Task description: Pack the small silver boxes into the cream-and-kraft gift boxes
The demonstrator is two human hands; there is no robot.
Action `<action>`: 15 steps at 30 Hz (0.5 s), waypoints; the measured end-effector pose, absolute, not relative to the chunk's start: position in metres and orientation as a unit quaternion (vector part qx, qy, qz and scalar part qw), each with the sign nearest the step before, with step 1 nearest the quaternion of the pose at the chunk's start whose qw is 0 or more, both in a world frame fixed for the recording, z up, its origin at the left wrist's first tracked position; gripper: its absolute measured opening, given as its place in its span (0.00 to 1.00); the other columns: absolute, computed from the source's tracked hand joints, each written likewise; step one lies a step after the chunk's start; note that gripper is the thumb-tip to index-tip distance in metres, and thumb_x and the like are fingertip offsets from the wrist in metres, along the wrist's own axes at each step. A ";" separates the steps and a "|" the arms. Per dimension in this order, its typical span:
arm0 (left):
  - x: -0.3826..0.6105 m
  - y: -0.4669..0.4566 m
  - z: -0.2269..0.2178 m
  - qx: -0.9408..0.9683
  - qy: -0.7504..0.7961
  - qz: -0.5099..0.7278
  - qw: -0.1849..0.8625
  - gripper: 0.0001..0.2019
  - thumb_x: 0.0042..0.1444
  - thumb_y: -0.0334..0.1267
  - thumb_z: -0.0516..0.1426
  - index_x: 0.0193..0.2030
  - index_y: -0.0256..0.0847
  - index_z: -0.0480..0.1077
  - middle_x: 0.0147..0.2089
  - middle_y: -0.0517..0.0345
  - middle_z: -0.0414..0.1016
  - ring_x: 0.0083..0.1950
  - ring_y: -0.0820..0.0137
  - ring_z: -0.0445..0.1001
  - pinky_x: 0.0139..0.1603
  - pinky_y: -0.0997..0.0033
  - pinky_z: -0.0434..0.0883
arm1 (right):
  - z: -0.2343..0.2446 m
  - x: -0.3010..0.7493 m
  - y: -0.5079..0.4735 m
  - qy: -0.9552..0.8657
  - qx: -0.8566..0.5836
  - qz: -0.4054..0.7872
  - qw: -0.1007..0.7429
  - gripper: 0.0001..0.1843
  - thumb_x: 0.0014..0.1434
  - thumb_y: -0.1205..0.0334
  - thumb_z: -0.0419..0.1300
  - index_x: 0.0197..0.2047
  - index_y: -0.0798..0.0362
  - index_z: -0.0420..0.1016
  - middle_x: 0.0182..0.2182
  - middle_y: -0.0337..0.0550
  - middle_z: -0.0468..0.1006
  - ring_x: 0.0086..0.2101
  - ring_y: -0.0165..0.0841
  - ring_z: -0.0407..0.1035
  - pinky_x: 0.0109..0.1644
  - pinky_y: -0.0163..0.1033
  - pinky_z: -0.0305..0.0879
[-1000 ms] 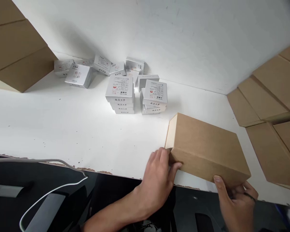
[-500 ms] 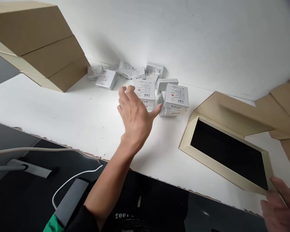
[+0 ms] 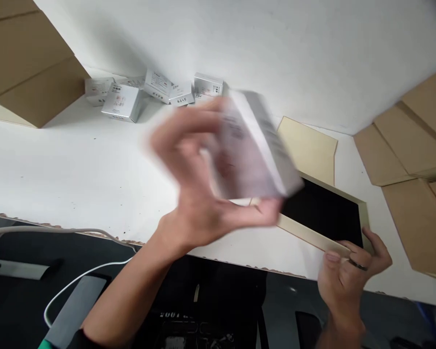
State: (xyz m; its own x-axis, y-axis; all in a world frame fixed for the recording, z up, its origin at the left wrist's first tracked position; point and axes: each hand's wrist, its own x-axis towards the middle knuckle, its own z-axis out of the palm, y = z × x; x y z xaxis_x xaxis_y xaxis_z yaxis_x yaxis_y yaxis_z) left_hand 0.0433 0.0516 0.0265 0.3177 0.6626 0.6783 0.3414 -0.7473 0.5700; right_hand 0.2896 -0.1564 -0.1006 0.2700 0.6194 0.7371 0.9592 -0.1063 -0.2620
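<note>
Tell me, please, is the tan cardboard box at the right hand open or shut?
Open: the box shows its black interior, lid flap folded back.

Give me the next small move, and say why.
Probably lower the silver boxes into the open box: the left hand holds them, blurred, over its left end, and the right hand grips its near rim.

I have only one view: from the head, facing forward and down, close over the surface [image 3: 76, 165].
</note>
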 end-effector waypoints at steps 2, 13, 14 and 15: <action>0.065 0.048 0.032 0.894 0.118 0.396 0.176 0.25 0.65 0.53 0.59 0.63 0.46 0.60 0.69 0.44 0.64 0.68 0.50 0.69 0.65 0.48 0.72 | -0.099 0.292 -0.159 -0.562 -0.702 -0.207 0.385 0.14 0.74 0.49 0.49 0.45 0.52 0.64 0.64 0.62 0.57 0.69 0.52 0.52 0.68 0.71 0.56; 0.159 0.061 0.048 0.941 0.082 -0.214 0.248 0.32 0.64 0.68 0.55 0.61 0.45 0.76 0.55 0.46 0.79 0.50 0.51 0.78 0.48 0.54 0.74 | -0.096 0.288 -0.160 -0.555 -0.715 -0.161 0.393 0.20 0.77 0.46 0.38 0.50 0.51 0.61 0.67 0.58 0.51 0.71 0.45 0.46 0.72 0.68 0.47; 0.160 0.061 0.047 0.937 0.100 -0.222 0.250 0.34 0.60 0.69 0.57 0.61 0.47 0.76 0.55 0.47 0.80 0.49 0.51 0.78 0.47 0.54 0.74 | -0.096 0.288 -0.160 -0.557 -0.715 -0.162 0.391 0.20 0.77 0.46 0.38 0.50 0.51 0.61 0.67 0.59 0.51 0.71 0.45 0.46 0.72 0.68 0.48; 0.159 0.060 0.045 0.941 0.111 -0.213 0.239 0.34 0.56 0.69 0.61 0.61 0.48 0.76 0.55 0.47 0.80 0.49 0.51 0.78 0.47 0.55 0.74 | -0.096 0.288 -0.160 -0.558 -0.715 -0.162 0.390 0.20 0.77 0.46 0.38 0.50 0.51 0.61 0.67 0.59 0.51 0.70 0.45 0.47 0.72 0.68 0.48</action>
State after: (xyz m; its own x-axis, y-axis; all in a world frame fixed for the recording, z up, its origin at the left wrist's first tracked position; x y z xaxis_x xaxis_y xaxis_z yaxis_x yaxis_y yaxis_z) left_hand 0.1591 0.0597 0.0454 0.8846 0.1078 -0.4537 0.3114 -0.8608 0.4026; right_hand 0.2880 -0.1598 -0.0963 0.3247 0.6711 0.6665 0.9238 -0.0737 -0.3758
